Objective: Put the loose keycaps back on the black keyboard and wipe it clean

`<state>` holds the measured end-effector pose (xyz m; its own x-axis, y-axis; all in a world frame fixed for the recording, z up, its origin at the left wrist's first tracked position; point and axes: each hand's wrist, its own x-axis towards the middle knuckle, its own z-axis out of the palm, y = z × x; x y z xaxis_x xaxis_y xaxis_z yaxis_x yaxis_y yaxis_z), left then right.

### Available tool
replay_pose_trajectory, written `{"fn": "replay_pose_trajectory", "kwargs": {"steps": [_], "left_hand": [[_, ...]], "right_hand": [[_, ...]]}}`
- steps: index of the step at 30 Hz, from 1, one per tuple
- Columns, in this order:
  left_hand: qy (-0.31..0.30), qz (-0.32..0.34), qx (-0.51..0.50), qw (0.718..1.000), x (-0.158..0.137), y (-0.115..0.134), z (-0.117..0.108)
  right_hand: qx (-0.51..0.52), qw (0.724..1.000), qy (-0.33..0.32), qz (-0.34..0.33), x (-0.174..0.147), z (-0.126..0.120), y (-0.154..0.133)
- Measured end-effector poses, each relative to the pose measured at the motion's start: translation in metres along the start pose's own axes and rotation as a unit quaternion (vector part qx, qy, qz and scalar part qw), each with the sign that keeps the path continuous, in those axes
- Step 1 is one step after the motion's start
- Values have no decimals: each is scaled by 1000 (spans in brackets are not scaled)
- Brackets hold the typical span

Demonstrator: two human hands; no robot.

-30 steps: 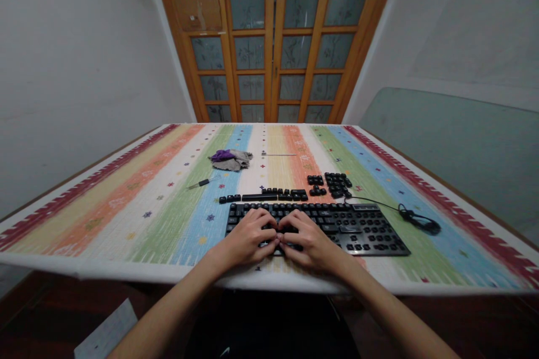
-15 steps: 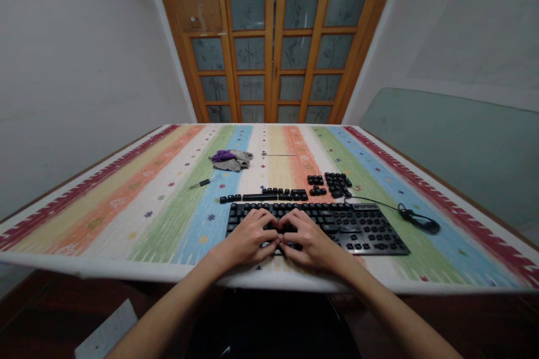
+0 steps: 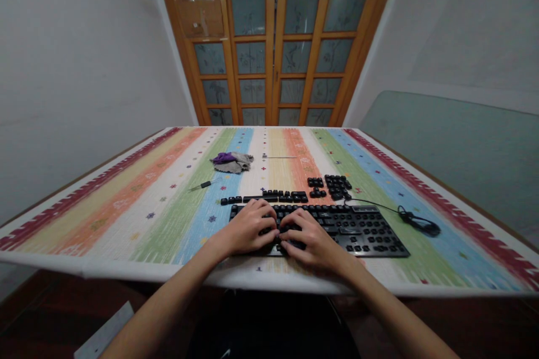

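Note:
A black keyboard (image 3: 362, 235) lies at the near edge of the table, its right part without keycaps and showing bare switches. Over its left and middle part, my left hand (image 3: 251, 227) is bent with the fingers curled together, the tips down at the keys. Beside it my right hand (image 3: 311, 238) is curled too, thumb and forefinger drawn close at the same spot. Whatever lies between the fingertips is hidden or too small to make out. Loose black keycaps (image 3: 337, 185) sit in groups behind the keyboard, with a long spacebar row (image 3: 261, 199) nearer the left.
A grey and purple cloth (image 3: 232, 161) lies farther back on the striped tablecloth (image 3: 160, 219). A small dark-handled tool (image 3: 205, 184) and a thin metal rod (image 3: 280, 157) are near it. The keyboard's coiled cable (image 3: 421, 224) rests at right.
My left hand has shifted slightly up and left over the keys, its thumb no longer meeting the right hand's fingertips. My right hand stays almost in place. The view has tilted up a little.

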<state>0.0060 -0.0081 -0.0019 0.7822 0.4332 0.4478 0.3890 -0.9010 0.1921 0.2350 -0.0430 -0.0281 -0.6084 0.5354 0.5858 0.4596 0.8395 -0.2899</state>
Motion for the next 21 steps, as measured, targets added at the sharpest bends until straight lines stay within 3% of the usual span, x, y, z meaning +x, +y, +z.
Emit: {"fn": "replay_pose_trajectory", "kwargs": {"steps": [4,7,11,21], "left_hand": [[10,-51,38,998,16,-24,-16],[-19,-94,82,992,29,-48,-21],[-87,-148,114,979,43,-76,-17],[-125,-176,99,971,51,-105,1]], "right_hand": [[-9,999,31,0,-3,-7,6],[-16,999,43,7,-6,-12,10],[-28,998,51,18,-13,-17,14],[-39,997,60,30,-20,-16,15]]}}
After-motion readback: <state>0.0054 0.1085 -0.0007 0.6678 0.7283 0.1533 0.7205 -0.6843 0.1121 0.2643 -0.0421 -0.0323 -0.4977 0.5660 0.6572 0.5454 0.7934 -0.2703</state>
